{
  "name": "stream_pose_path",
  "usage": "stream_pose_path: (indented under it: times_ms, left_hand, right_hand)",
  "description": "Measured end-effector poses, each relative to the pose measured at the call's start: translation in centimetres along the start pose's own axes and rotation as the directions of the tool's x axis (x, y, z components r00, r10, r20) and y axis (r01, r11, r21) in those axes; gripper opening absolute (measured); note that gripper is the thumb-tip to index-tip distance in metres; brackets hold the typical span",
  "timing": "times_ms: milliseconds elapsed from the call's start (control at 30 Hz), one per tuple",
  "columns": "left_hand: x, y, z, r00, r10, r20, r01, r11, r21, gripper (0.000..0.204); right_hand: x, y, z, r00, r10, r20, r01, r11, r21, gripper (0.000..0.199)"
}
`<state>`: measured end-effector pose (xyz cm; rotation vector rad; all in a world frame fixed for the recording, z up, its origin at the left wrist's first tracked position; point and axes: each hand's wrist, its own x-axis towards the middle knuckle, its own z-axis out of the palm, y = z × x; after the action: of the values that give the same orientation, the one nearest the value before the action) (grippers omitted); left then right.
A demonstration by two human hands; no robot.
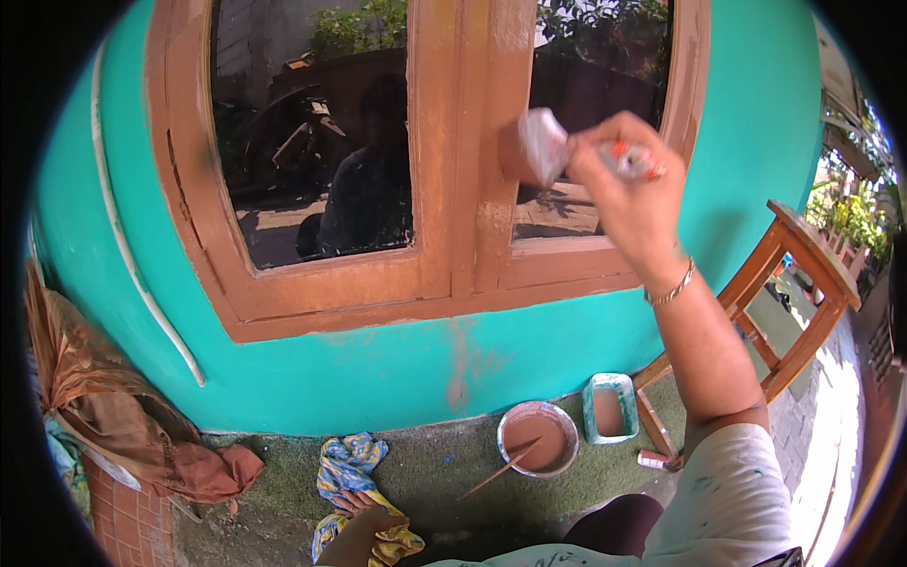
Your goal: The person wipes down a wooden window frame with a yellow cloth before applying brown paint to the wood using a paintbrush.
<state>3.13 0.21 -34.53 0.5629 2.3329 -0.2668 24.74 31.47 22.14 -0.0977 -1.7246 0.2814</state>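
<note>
My right hand (631, 194) is raised against the wooden window frame (463, 142) and grips a paint brush (546, 144) whose pale, paint-caked head touches the frame's centre post. The frame is brown-orange, with dark glass panes reflecting a person. My left hand (370, 522) rests low at the bottom edge, on a blue and yellow patterned cloth (351, 468) lying on the ground. A round bowl of brown paint (537, 438) with a stick (499, 472) leaning in it sits on the ground below the window.
A small rectangular tub (609, 408) of paint stands beside the bowl. A wooden stool (789, 293) stands at the right. The wall (378, 369) is turquoise, with a white pipe (132, 255) at left. Brown fabric (104, 406) is heaped at the lower left.
</note>
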Motion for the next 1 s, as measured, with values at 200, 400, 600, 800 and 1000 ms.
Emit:
stream_pose_path:
  times_ms: [200,400,600,800,1000]
  left_hand:
    - [-0.8,0.3,-0.7,1.000,-0.001,0.015,0.001,1.000,0.007,0.162]
    - [-1.0,0.5,-0.9,0.999,0.018,0.026,-0.018,1.000,0.000,0.162]
    - [-0.5,0.0,-0.3,1.000,0.019,0.021,-0.019,1.000,-0.009,0.164]
    - [-0.3,0.5,-0.4,1.000,-0.006,0.023,0.005,1.000,0.015,0.162]
    - [-0.2,0.1,-0.3,1.000,-0.015,0.016,0.014,1.000,0.019,0.166]
  right_hand:
    - [6.4,-0.6,0.7,0.945,-0.203,-0.258,0.246,0.958,0.148,0.010]
    - [2.4,0.3,0.9,0.923,-0.325,-0.205,0.294,0.941,-0.169,0.012]
    - [-8.2,0.9,0.0,0.992,-0.107,0.062,0.115,0.982,-0.153,0.015]
    - [-9.9,1.1,-1.1,0.982,0.120,0.148,-0.105,0.989,-0.102,0.013]
    - [-2.9,0.6,-0.7,0.991,0.008,0.134,0.002,0.997,-0.074,0.009]
